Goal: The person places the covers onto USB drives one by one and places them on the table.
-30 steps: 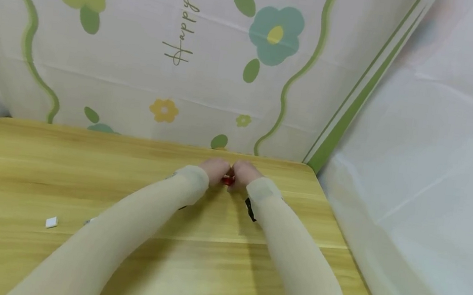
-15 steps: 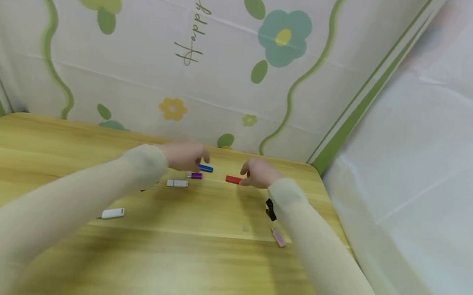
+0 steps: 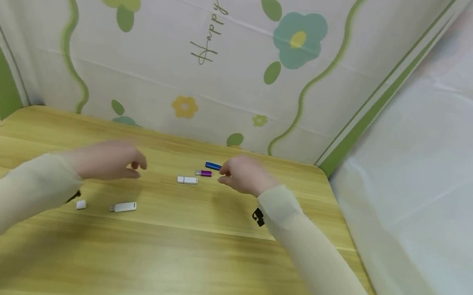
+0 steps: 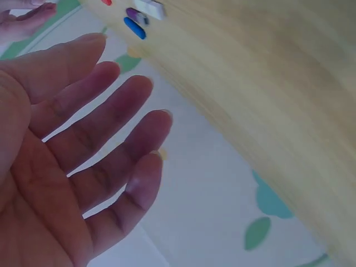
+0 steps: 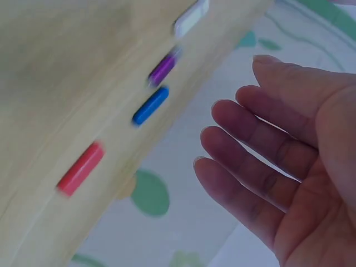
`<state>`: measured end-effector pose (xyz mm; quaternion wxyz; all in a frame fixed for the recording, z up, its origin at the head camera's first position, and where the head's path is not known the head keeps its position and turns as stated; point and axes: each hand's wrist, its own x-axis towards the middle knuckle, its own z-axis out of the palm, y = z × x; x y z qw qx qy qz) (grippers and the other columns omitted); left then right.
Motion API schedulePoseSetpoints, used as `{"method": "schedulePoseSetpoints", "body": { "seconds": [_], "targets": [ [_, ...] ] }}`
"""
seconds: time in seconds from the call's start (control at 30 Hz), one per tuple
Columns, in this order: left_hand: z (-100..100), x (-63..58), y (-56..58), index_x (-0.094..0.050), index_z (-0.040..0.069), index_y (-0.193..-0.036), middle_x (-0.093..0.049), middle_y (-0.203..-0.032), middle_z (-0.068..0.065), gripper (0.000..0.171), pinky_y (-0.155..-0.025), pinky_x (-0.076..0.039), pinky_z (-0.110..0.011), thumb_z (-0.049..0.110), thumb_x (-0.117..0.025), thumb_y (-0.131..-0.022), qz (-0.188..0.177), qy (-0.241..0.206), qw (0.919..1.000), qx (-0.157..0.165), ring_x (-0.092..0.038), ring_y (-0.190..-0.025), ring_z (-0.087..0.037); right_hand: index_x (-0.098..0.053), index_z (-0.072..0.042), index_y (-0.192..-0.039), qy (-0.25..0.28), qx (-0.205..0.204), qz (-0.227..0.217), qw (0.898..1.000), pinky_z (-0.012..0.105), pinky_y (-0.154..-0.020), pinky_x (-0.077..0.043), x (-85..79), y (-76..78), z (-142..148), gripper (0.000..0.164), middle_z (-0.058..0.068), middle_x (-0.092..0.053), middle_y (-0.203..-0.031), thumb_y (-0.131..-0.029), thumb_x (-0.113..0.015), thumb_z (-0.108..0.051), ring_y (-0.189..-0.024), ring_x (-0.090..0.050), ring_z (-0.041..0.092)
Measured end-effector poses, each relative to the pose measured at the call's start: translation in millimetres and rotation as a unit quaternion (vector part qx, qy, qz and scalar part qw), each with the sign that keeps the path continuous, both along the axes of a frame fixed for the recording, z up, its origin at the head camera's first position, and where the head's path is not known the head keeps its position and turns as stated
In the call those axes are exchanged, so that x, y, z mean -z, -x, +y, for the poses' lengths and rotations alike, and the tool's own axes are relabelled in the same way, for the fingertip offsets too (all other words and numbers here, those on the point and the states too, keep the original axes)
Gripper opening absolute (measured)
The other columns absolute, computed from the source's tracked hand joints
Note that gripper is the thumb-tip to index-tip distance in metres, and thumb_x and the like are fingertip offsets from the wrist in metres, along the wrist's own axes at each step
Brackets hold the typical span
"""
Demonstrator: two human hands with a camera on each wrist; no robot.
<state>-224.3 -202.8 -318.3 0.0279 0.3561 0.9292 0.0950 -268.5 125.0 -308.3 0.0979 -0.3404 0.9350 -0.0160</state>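
My left hand [image 3: 111, 162] hovers over the table's left part, fingers loosely bent and holding nothing. Below it lie a white USB stick [image 3: 124, 207] with a bare plug and a small white cap [image 3: 81, 205]. My right hand [image 3: 245, 174] is above the far middle, its palm bare and fingers relaxed in the right wrist view. Beside its fingertips are a blue USB stick [image 3: 213, 166] and a purple USB stick [image 3: 203, 173]. Slightly left lies a white and grey USB stick [image 3: 188, 180]. A red USB stick [image 5: 81, 169] appears in the right wrist view, but the hand hides it from the head view.
The wooden table [image 3: 149, 265] ends at a flowered cloth [image 3: 227, 81] hanging behind it. White cloth [image 3: 449, 170] bounds the right side. A black strap piece [image 3: 259, 216] sits under the right wrist.
Both hands were together at the red USB stick, then came apart, leaving it on the table. My left hand has moved left. The head view has shifted, and the pink stick is now out of sight.
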Motion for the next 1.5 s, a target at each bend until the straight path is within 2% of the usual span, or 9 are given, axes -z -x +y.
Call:
{"method": "schedulePoseSetpoints", "body": {
  "seconds": [0.27, 0.4, 0.6, 0.77, 0.87, 1.0, 1.2, 1.37, 1.5],
  "targets": [
    [-57.6, 19.7, -34.9, -0.074, 0.006, -0.101, -0.07, -0.091, 0.0, 0.019, -0.071, -0.055, -0.043, 0.016, -0.078, -0.085, -0.027, 0.009, 0.9977, -0.062, -0.066, -0.081, -0.021, -0.077, -0.013, -0.103, 0.024, -0.075, 0.004, 0.997, 0.023, -0.069, -0.051, 23.3, -22.3, -58.1, 0.018, -0.005, -0.071, -0.092, -0.095, -0.069, -0.027, -0.074, -0.06, 0.007],
    [-74.2, 31.9, -48.6, -0.074, 0.007, -0.099, -0.07, -0.09, 0.002, 0.023, -0.069, -0.055, -0.042, 0.021, -0.081, -0.082, -0.029, 0.002, 0.9959, -0.086, -0.066, -0.08, -0.019, -0.076, -0.014, -0.108, 0.018, -0.102, -0.012, 0.995, 0.02, -0.074, -0.051, 37.3, -28.2, -87.0, 0.021, -0.005, -0.071, -0.098, -0.096, -0.067, -0.029, -0.081, -0.062, 0.005],
    [-88.8, 50.3, -63.5, -0.074, 0.009, -0.099, -0.067, -0.086, 0.007, 0.027, -0.067, -0.052, -0.039, 0.028, -0.081, -0.081, -0.046, -0.014, 0.9906, -0.128, -0.062, -0.077, -0.014, -0.074, -0.015, -0.11, -0.003, -0.145, -0.002, 0.989, 0.017, -0.079, -0.048, 51.0, -34.0, -123.6, 0.022, -0.007, -0.069, -0.099, -0.097, -0.065, -0.03, -0.084, -0.06, 0.004],
    [-91.3, 59.9, -68.3, -0.073, 0.01, -0.1, -0.062, -0.082, 0.011, 0.027, -0.064, -0.049, -0.033, 0.026, -0.082, -0.081, -0.063, -0.03, 0.9877, -0.14, -0.055, -0.074, -0.006, -0.074, -0.017, -0.112, -0.009, -0.166, 0.01, 0.986, 0.014, -0.08, -0.046, 55.8, -41.6, -147.2, 0.021, -0.008, -0.067, -0.102, -0.097, -0.067, -0.029, -0.089, -0.059, 0.002],
    [-91.3, 64.5, -68.8, -0.072, 0.013, -0.096, -0.061, -0.08, 0.013, 0.021, -0.063, -0.049, -0.031, 0.024, -0.082, -0.08, -0.059, -0.038, 0.989, -0.13, -0.054, -0.072, -0.003, -0.074, -0.019, -0.115, -0.021, -0.169, 0.019, 0.985, 0.013, -0.081, -0.046, 60.1, -46.0, -158.0, 0.024, -0.01, -0.064, -0.104, -0.096, -0.067, -0.033, -0.089, -0.058, 0.001],
    [-90.7, 69.0, -68.5, -0.07, 0.019, -0.088, -0.06, -0.079, 0.015, 0.012, -0.062, -0.049, -0.03, 0.019, -0.081, -0.082, -0.048, -0.041, 0.9908, -0.12, -0.052, -0.07, -0.001, -0.074, -0.022, -0.11, -0.035, -0.174, 0.034, 0.983, 0.013, -0.075, -0.045, 67.5, -50.2, -167.7, 0.021, -0.012, -0.059, -0.097, -0.095, -0.067, -0.036, -0.083, -0.054, 0.0],
    [-86.2, 70.8, -68.5, -0.071, 0.017, -0.086, -0.06, -0.079, 0.015, 0.009, -0.061, -0.049, -0.031, 0.012, -0.078, -0.084, -0.046, -0.039, 0.9914, -0.116, -0.052, -0.07, -0.001, -0.075, -0.023, -0.105, -0.034, -0.168, 0.039, 0.984, 0.012, -0.069, -0.044, 70.6, -55.8, -174.2, 0.017, -0.013, -0.057, -0.091, -0.094, -0.069, -0.035, -0.076, -0.05, 0.0],
    [-82.0, 69.6, -69.1, -0.071, 0.018, -0.083, -0.059, -0.078, 0.016, 0.011, -0.06, -0.048, -0.029, 0.009, -0.077, -0.085, -0.049, -0.047, 0.992, -0.107, -0.05, -0.069, 0.0, -0.076, -0.025, -0.104, -0.038, -0.171, 0.044, 0.984, 0.01, -0.07, -0.043, 71.7, -57.0, -176.6, 0.014, -0.014, -0.059, -0.092, -0.094, -0.07, -0.032, -0.077, -0.05, -0.001],
    [-81.1, 70.6, -70.8, -0.069, 0.02, -0.082, -0.06, -0.08, 0.016, 0.012, -0.061, -0.049, -0.029, 0.012, -0.078, -0.084, -0.033, -0.047, 0.9931, -0.102, -0.052, -0.071, -0.001, -0.075, -0.026, -0.104, -0.045, -0.165, 0.045, 0.984, 0.01, -0.072, -0.043, 74.1, -57.2, -180.0, 0.013, -0.015, -0.06, -0.094, -0.094, -0.069, -0.034, -0.078, -0.051, -0.002]
  ]
}}
